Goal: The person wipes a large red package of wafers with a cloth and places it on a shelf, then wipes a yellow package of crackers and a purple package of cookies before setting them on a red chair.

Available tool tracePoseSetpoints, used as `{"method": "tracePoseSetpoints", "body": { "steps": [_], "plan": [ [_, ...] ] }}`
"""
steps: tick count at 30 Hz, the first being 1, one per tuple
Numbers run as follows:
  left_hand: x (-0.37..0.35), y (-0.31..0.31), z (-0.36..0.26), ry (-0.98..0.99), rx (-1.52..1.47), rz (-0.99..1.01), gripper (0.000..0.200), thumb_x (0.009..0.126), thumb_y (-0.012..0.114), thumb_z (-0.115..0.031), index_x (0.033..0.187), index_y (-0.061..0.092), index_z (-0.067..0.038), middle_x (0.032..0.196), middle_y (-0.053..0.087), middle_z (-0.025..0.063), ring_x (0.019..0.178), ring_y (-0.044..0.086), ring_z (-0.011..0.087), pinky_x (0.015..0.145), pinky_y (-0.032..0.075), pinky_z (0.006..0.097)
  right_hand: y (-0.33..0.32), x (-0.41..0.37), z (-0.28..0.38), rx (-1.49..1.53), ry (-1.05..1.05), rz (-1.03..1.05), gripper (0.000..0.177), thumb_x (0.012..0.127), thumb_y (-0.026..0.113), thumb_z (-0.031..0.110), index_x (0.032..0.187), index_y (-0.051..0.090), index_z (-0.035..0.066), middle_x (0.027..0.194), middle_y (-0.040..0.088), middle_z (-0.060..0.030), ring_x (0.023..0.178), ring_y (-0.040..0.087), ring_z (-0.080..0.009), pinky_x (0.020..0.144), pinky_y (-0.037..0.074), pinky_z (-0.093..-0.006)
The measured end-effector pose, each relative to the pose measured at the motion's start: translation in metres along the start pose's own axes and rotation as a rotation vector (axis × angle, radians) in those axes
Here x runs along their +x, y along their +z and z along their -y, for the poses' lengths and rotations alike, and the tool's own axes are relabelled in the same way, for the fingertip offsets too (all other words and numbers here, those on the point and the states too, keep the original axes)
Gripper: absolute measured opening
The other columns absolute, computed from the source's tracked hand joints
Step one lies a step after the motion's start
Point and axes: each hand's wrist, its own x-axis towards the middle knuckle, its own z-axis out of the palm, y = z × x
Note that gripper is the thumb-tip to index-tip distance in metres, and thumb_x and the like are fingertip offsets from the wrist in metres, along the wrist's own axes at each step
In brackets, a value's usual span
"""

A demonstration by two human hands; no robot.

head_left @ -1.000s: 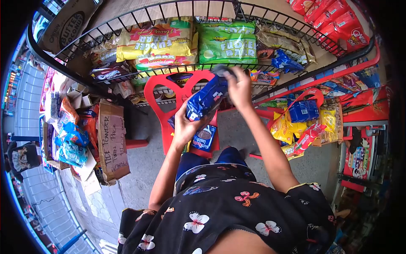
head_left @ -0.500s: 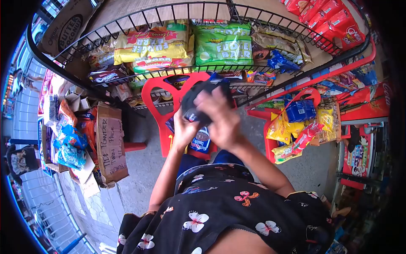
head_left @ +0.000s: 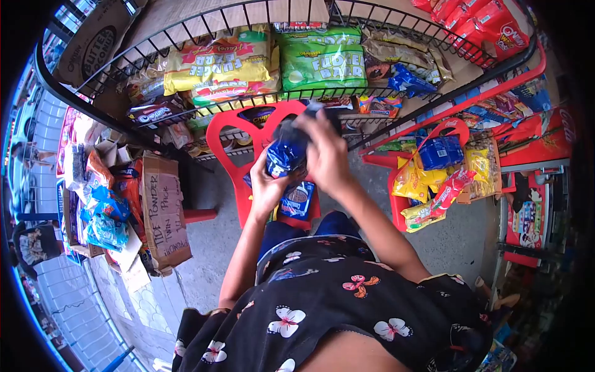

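Note:
My left hand [head_left: 266, 191] is wrapped round the lower end of a shiny dark-blue snack pack [head_left: 284, 158]. Over the pack's upper right side is my right hand [head_left: 326, 162], fingers bent and slightly blurred, holding what looks like a black cloth [head_left: 333, 116]. The cloth hides part of the pack's top. Below both hands, a flat blue packet [head_left: 299, 199] lies on the seat of a red plastic chair [head_left: 218, 137].
Ahead stands a black wire rack [head_left: 242, 99] with yellow Fudgee Barr packs [head_left: 217, 62] and green ones [head_left: 323, 65]. At left is an open cardboard box [head_left: 164, 211] beside assorted packets. Another red chair [head_left: 398, 208] at right bears yellow snack packs [head_left: 409, 183].
The black cloth, which covered most of the pack, has shifted up and right with my right hand. More of the blue pack now shows above my left hand.

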Motion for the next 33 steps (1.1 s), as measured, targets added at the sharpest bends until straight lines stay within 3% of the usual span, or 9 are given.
{"method": "tracePoseSetpoints", "body": {
  "steps": [4,8,13,18,19,23,26,30,33],
  "plan": [
    [-0.010,-0.010,0.001,-0.026,-0.151,-0.027,0.064,0.062,0.076,0.009,0.121,0.053,0.000,0.110,0.063,0.0071,0.098,0.060,0.0150,0.092,0.047,0.0317,-0.019,0.015,-0.066,-0.010,0.535,0.009,0.017,0.086,0.056,0.002,0.102,0.058,-0.003,0.074,0.065,-0.0183,0.066,0.064,-0.0367,0.059,0.047,-0.0411],
    [-0.001,-0.015,-0.009,-0.025,-0.267,0.011,0.064,0.062,0.078,0.006,0.120,0.054,0.000,0.108,0.064,0.0067,0.098,0.061,0.0156,0.091,0.048,0.0322,-0.045,0.025,0.001,0.115,0.285,-0.258,0.021,0.085,0.057,0.003,0.105,0.059,-0.002,0.097,0.067,-0.0199,0.092,0.066,-0.0331,0.081,0.051,-0.0377],
    [0.004,-0.013,-0.005,-0.050,-0.276,0.051,0.059,0.060,0.077,0.008,0.114,0.057,0.000,0.105,0.065,0.0052,0.096,0.061,0.0142,0.088,0.049,0.0302,-0.029,0.009,0.016,0.019,-0.297,0.069,0.035,0.074,0.051,-0.008,0.107,0.060,-0.001,0.108,0.064,-0.0147,0.109,0.060,-0.0298,0.104,0.037,-0.0496],
    [-0.002,-0.011,-0.022,-0.065,-0.531,0.067,0.066,0.060,0.077,0.008,0.120,0.050,0.002,0.110,0.063,0.0107,0.102,0.061,0.0215,0.094,0.047,0.0371,-0.037,0.014,-0.048,0.105,0.417,-0.092,0.026,0.084,0.051,-0.002,0.109,0.058,-0.002,0.102,0.065,-0.0179,0.095,0.064,-0.0253,0.091,0.045,-0.0339],
    [0.000,-0.011,-0.025,-0.030,-0.555,0.079,0.069,0.060,0.077,0.007,0.122,0.048,0.002,0.112,0.062,0.0121,0.104,0.061,0.0237,0.095,0.047,0.0385,-0.043,0.018,-0.040,-0.004,0.252,-0.191,0.020,0.089,0.051,0.003,0.107,0.058,-0.004,0.100,0.066,-0.0177,0.092,0.064,-0.0206,0.080,0.047,-0.0293],
    [0.008,-0.005,-0.023,-0.017,-0.435,-0.013,0.066,0.067,0.074,0.004,0.127,0.046,-0.002,0.116,0.061,0.0113,0.106,0.059,0.0213,0.096,0.046,0.0376,-0.037,0.009,0.033,0.205,-0.125,0.005,0.035,0.082,0.049,0.002,0.116,0.057,0.004,0.123,0.057,-0.0147,0.122,0.050,-0.0336,0.109,0.026,-0.0497],
    [0.000,0.006,0.000,-0.141,-1.062,-0.062,0.054,0.082,0.067,-0.014,0.131,0.045,-0.006,0.126,0.054,0.0082,0.115,0.054,0.0219,0.098,0.044,0.0362,0.003,-0.015,0.028,0.092,-0.269,0.225,0.040,0.081,0.049,0.001,0.120,0.057,0.008,0.130,0.054,-0.0112,0.130,0.043,-0.0325,0.111,0.021,-0.0503],
    [0.019,0.008,0.003,-0.165,-0.927,-0.097,0.051,0.083,0.064,-0.008,0.131,0.045,-0.006,0.123,0.057,0.0087,0.112,0.055,0.0230,0.099,0.043,0.0383,0.008,0.013,-0.005,0.145,0.239,-0.100,0.042,0.082,0.049,-0.001,0.122,0.056,0.008,0.135,0.050,-0.0124,0.133,0.037,-0.0352,0.110,0.020,-0.0528],
    [0.017,0.010,0.000,-0.185,-1.010,-0.155,0.042,0.087,0.061,-0.014,0.127,0.048,-0.004,0.118,0.060,0.0097,0.109,0.057,0.0237,0.098,0.044,0.0391,0.007,-0.018,0.007,-0.009,0.177,-0.019,0.043,0.083,0.048,0.000,0.124,0.055,0.009,0.136,0.048,-0.0129,0.133,0.036,-0.0363,0.109,0.021,-0.0544]
  ]
}}
